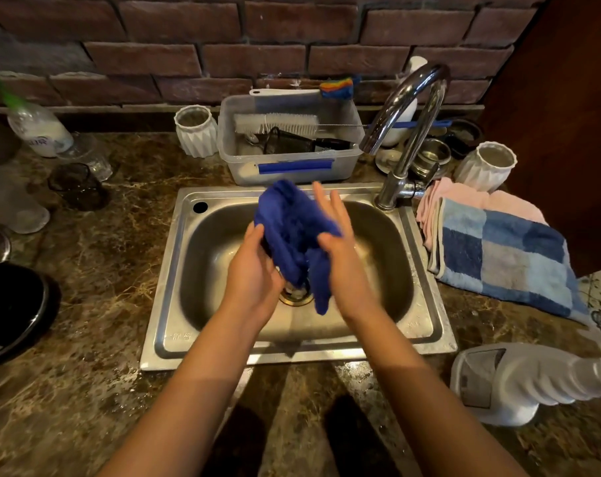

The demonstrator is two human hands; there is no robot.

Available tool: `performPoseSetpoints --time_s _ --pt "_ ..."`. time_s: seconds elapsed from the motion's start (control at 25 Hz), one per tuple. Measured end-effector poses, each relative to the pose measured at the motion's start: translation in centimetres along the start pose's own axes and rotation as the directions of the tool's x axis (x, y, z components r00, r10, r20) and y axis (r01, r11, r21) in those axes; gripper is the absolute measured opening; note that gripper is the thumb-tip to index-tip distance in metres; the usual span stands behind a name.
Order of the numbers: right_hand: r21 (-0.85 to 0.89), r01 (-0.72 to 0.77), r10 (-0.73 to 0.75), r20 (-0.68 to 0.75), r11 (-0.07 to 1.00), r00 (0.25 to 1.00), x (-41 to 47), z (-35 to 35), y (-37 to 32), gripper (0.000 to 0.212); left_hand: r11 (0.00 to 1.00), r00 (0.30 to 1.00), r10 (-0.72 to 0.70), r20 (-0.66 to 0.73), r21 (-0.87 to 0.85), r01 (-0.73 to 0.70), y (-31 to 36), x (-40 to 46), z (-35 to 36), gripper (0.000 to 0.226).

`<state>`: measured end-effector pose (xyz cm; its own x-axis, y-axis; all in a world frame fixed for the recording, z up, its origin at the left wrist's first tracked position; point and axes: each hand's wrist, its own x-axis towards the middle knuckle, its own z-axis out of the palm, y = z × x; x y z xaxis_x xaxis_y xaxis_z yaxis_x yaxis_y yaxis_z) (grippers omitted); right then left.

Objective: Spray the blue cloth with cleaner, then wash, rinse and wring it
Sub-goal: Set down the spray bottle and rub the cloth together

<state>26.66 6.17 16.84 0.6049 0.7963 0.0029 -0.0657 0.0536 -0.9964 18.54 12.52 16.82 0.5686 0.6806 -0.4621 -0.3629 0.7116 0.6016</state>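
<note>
The blue cloth (pixel 292 232) is bunched up between my two hands over the steel sink (pixel 175 270). My left hand (pixel 254 270) cups it from the left and below. My right hand (pixel 340 249) presses against its right side with the fingers stretched out and the thumb on the cloth. One end of the cloth hangs down over the drain. A white spray bottle (pixel 533 380) lies on its side on the counter at the lower right. No water is visibly running from the chrome tap (pixel 405 132).
Behind the sink stands a clear plastic tub (pixel 292 166) with brushes. White vases (pixel 194 132) (pixel 486 163) flank it. Folded checked and pink towels (pixel 505 253) lie to the right of the sink. Glasses and a bottle (pixel 37 129) crowd the left counter, with a dark pan (pixel 13 304) nearer.
</note>
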Motion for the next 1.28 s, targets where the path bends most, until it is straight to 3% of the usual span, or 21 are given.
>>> performPoseSetpoints --time_s 0.04,0.08,0.16,0.24,0.32,0.44,0.52,0.6,0.68,0.72,0.8,0.88,1.0,1.08,1.16,1.28 --pt "-0.311 0.2 -0.178 0.1 0.929 0.979 -0.4 0.7 0.4 0.053 1.0 0.999 -0.014 0.045 0.015 0.013 -0.1 -0.3 0.7 0.032" --pt "-0.484 0.284 -0.252 0.133 0.828 0.959 -0.4 1.2 0.7 0.054 0.998 0.996 -0.032 0.084 0.058 0.027 -0.6 -0.6 1.4 0.032" --pt "-0.503 0.268 -0.276 0.059 0.822 0.959 0.2 1.4 0.5 0.052 0.993 0.992 -0.059 0.108 0.107 0.047 -1.4 -1.5 2.7 0.03" --pt "-0.428 0.259 -0.282 0.011 0.866 0.959 0.9 1.2 -0.1 0.044 0.995 0.994 -0.032 0.103 0.094 0.023 -1.8 -1.9 3.1 0.027" --pt "-0.367 0.153 -0.185 -0.053 0.917 0.981 1.8 0.8 -1.1 0.027 0.982 0.994 0.022 0.111 0.182 -0.042 -2.1 -2.1 2.9 0.026" --pt "-0.099 -0.198 0.165 -0.267 0.975 0.949 3.6 -0.3 -1.6 0.028 0.905 0.988 0.013 0.153 0.418 -0.077 -2.7 -2.6 2.6 0.025" --pt "0.194 -0.429 0.468 -0.261 0.882 0.844 4.1 -1.2 -1.0 0.027 0.836 0.989 -0.014 0.147 0.544 -0.069 -2.6 -2.7 2.2 0.025" --pt "0.412 -0.555 0.652 -0.139 0.723 0.745 3.6 -2.1 -0.2 0.02 0.898 0.995 -0.058 0.077 0.44 0.018 -2.0 -2.2 1.3 0.025" --pt "0.505 -0.55 0.688 -0.13 0.665 0.714 3.0 -3.4 0.4 0.019 0.978 0.998 -0.058 -0.017 0.2 0.06 -0.9 -1.4 0.0 0.03" --pt "0.528 -0.531 0.688 -0.152 0.663 0.709 2.6 -4.0 0.4 0.023 0.985 0.997 -0.024 -0.069 0.17 0.036 -0.5 -1.0 -0.8 0.031" --pt "0.544 -0.485 0.656 -0.168 0.684 0.736 2.1 -4.8 0.1 0.025 0.974 0.995 0.039 -0.092 0.226 -0.018 0.0 -0.8 -1.7 0.032" --pt "0.504 -0.438 0.569 -0.137 0.745 0.811 1.4 -4.3 -0.6 0.026 0.935 0.993 0.117 -0.011 0.339 -0.107 -0.2 -0.7 -1.4 0.028" --pt "0.374 -0.378 0.414 -0.018 0.847 0.91 0.7 -1.9 -1.5 0.036 0.732 0.96 0.151 0.237 0.626 -0.269 -1.3 -0.8 -0.1 0.047" --pt "0.408 -0.389 0.395 0.074 0.826 0.916 0.3 -1.3 -1.5 0.043 0.622 0.945 0.133 0.298 0.717 -0.314 -1.9 -0.7 0.5 0.06" --pt "0.404 -0.41 0.41 0.091 0.818 0.908 0.1 -2.1 -1.7 0.042 0.578 0.942 0.191 0.277 0.743 -0.336 -2.0 -0.5 0.2 0.059" --pt "0.061 -0.394 0.396 -0.026 0.917 0.918 0.8 -4.1 -1.5 0.036 0.62 0.94 0.229 0.252 0.707 -0.34 -1.4 -0.3 -0.2 0.051"
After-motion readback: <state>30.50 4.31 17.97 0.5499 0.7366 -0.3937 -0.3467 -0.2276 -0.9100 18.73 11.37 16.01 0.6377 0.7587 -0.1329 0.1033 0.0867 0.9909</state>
